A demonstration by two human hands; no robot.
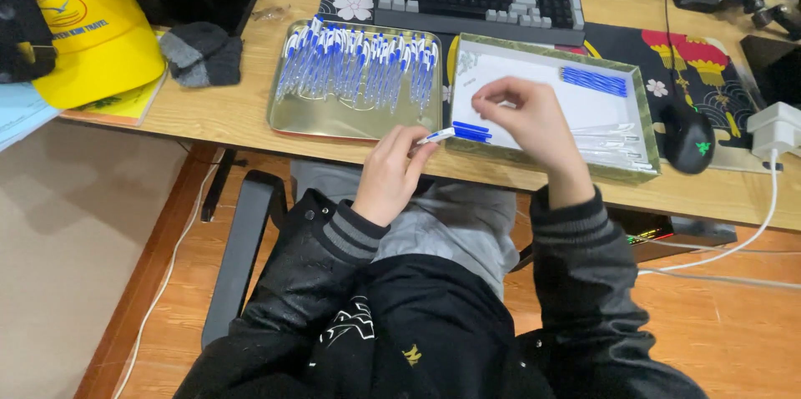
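One slim white plastic pen with a blue cap [437, 136] sits pinched in my left hand [390, 172]. My right hand [531, 122] curls just beyond it, fingertips together on something too small to tell. Past my fingers, a shiny metal tray [334, 120] holds finished pens; a white shallow box [546, 103] holds blue parts and clear barrels.

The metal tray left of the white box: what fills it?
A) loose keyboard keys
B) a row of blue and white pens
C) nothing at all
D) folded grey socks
B: the metal tray holds many blue and white pens laid side by side along its far half, while the left hand holds one more pen beside it.
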